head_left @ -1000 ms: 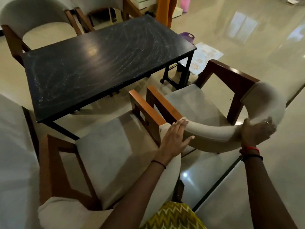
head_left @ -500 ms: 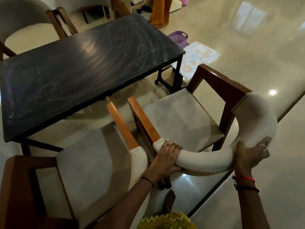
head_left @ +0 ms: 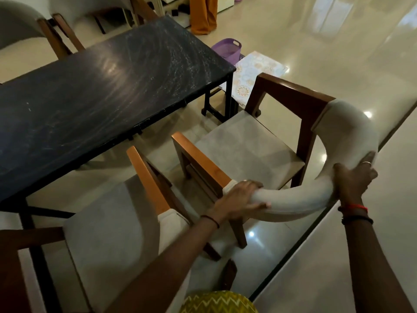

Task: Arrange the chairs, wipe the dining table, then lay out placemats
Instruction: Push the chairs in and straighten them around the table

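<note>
A wooden armchair [head_left: 248,145] with a grey seat and a curved cream backrest stands at the right end of the black dining table [head_left: 101,91]. My left hand [head_left: 239,199] grips the left end of that backrest. My right hand [head_left: 352,181] grips the backrest's right curve. A second matching chair [head_left: 108,222] stands close to its left, along the table's near side. Patterned placemats [head_left: 257,73] lie on the floor beyond the table's right end.
Two more chairs [head_left: 20,26] stand at the table's far side. A purple basket [head_left: 228,49] sits on the floor beside the placemats. Orange cloth [head_left: 203,14] hangs at the back. Glossy tile floor stretches to the right.
My left hand went from resting flat to gripping the backrest. The chair has drawn back from the table and away from the neighbouring chair, and my view has shifted right.
</note>
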